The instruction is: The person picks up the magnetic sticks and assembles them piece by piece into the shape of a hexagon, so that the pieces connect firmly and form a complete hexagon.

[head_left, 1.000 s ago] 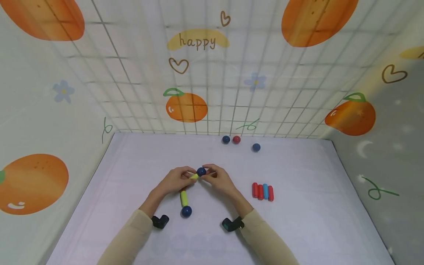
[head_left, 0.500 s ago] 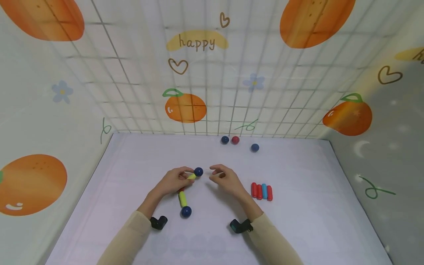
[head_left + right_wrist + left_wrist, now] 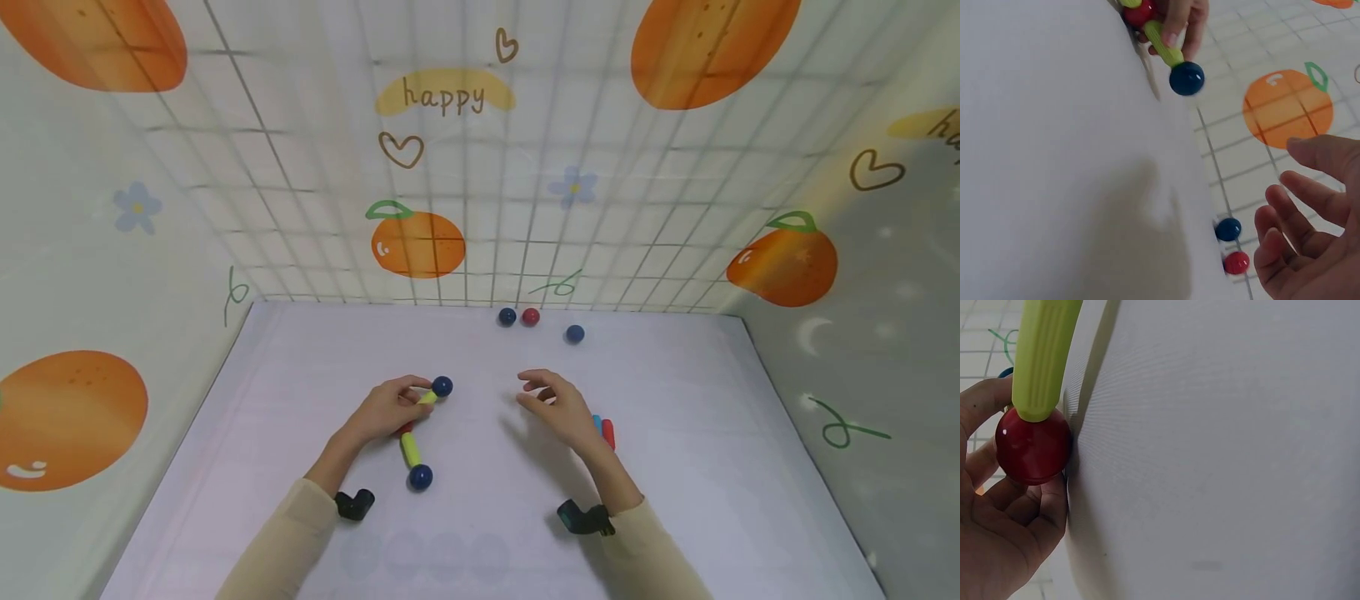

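My left hand (image 3: 381, 407) grips a joined toy of magnetic rods and balls at the table's left middle. At its corner a red ball (image 3: 1034, 447) sits against the fingers in the left wrist view. One yellow-green rod (image 3: 1162, 44), pinched by my thumb and fingers, ends in a dark blue ball (image 3: 1187, 79). The other yellow-green rod (image 3: 410, 450) reaches towards the front and carries a second dark blue ball (image 3: 421, 477). Held above the table, my right hand (image 3: 561, 410) has loosely bent fingers with nothing between them.
At the back edge are a blue ball (image 3: 507, 317) and a red ball (image 3: 531, 317), with another blue ball (image 3: 575, 334) to their right. A light blue rod (image 3: 597, 422) and a red rod (image 3: 608, 434) show behind the right forearm. Patterned cloth (image 3: 420, 179) surrounds the table.
My right hand has let go of the far blue ball and moved right, now covering part of the row of rods. The left hand has shifted slightly left with the joined toy.
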Tool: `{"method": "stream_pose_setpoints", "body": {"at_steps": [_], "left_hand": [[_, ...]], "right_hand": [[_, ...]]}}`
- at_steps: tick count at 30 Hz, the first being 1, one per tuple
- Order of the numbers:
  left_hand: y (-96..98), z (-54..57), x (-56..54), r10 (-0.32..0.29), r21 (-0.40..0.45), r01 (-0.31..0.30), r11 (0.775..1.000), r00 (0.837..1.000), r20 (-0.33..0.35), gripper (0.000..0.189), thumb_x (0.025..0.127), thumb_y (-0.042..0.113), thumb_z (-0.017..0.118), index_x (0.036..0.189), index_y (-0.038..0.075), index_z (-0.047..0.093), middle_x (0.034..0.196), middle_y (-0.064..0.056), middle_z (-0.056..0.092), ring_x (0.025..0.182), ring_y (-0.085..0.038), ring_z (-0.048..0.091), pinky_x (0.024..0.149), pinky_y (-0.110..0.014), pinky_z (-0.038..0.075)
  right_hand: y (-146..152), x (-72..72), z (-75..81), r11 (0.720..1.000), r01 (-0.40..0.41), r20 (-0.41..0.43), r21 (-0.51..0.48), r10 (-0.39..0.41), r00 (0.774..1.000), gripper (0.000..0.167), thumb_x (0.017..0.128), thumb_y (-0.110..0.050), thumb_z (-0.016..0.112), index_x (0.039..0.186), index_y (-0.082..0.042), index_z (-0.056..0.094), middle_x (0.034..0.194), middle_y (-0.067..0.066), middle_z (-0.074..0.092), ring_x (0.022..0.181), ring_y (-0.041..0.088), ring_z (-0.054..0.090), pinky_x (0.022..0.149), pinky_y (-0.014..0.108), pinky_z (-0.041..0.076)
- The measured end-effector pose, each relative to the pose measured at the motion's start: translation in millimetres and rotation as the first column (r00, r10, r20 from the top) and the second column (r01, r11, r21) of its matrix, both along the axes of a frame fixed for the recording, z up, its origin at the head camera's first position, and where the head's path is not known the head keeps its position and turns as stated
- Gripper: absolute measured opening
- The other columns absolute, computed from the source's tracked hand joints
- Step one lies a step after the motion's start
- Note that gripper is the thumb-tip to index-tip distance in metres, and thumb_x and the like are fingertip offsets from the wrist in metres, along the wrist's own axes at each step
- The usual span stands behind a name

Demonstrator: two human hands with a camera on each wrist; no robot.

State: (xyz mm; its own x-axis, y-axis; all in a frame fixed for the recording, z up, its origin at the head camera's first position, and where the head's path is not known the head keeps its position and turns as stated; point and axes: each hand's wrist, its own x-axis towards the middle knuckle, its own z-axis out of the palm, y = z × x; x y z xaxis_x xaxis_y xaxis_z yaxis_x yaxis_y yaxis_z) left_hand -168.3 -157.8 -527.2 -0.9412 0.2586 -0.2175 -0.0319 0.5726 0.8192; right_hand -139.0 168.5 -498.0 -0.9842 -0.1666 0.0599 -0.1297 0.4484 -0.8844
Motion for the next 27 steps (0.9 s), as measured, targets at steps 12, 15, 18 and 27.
{"method": "stream_pose_setpoints", "body": {"at_steps": [12, 15, 18, 27], "left_hand": [[-0.4, -2.5, -1.1, 0.008, -0.02, -0.008, 1.0, 1.0, -0.007, 0.04, 0.087, 0.029, 0.079, 0.124, 0.02, 0.067, 0.102, -0.001, 0.069, 0.085, -0.016, 0.065, 0.067, -0.032, 0.053], [-0.9, -3.5, -1.5, 0.012, -0.023, -0.012, 1.0, 1.0, -0.005, 0.041, 0.087, 0.03, 0.079, 0.124, 0.02, 0.067, 0.102, -0.001, 0.069, 0.083, -0.016, 0.064, 0.068, -0.032, 0.053], [-1.3, -4.0, -1.8, 0.013, -0.022, -0.013, 1.0, 1.0, 0.001, 0.041, 0.087, 0.031, 0.079, 0.125, 0.02, 0.067, 0.101, -0.001, 0.069, 0.081, -0.016, 0.064, 0.067, -0.032, 0.052], [-2.9, -4.9, -1.0, 0.012, -0.031, -0.012, 0.999, 1.0, -0.004, 0.041, 0.087, 0.031, 0.079, 0.125, 0.018, 0.067, 0.1, 0.0, 0.068, 0.08, -0.017, 0.062, 0.068, -0.032, 0.051]], "right_hand": [[56.9, 24.4, 4.6, 0.991, 0.115, 0.015, 0.07, -0.116, 0.993, 0.035, 0.094, -0.025, 0.072, 0.126, -0.012, 0.066, 0.113, 0.01, 0.067, 0.095, 0.026, 0.062, 0.08, 0.041, 0.049], [69.6, 32.3, 3.9, 0.985, 0.144, 0.012, 0.093, -0.146, 0.989, 0.036, 0.095, -0.026, 0.072, 0.126, -0.011, 0.066, 0.112, 0.008, 0.067, 0.095, 0.026, 0.062, 0.08, 0.041, 0.049], [80.9, 40.2, 1.2, 0.976, 0.182, 0.024, 0.118, -0.186, 0.982, 0.036, 0.095, -0.028, 0.071, 0.127, -0.012, 0.065, 0.112, 0.008, 0.067, 0.097, 0.026, 0.061, 0.078, 0.039, 0.05], [107.6, 57.4, -12.2, 0.939, 0.281, 0.075, 0.197, -0.3, 0.951, 0.036, 0.097, -0.028, 0.067, 0.129, -0.012, 0.063, 0.117, 0.013, 0.064, 0.101, 0.031, 0.059, 0.073, 0.033, 0.053]]}}
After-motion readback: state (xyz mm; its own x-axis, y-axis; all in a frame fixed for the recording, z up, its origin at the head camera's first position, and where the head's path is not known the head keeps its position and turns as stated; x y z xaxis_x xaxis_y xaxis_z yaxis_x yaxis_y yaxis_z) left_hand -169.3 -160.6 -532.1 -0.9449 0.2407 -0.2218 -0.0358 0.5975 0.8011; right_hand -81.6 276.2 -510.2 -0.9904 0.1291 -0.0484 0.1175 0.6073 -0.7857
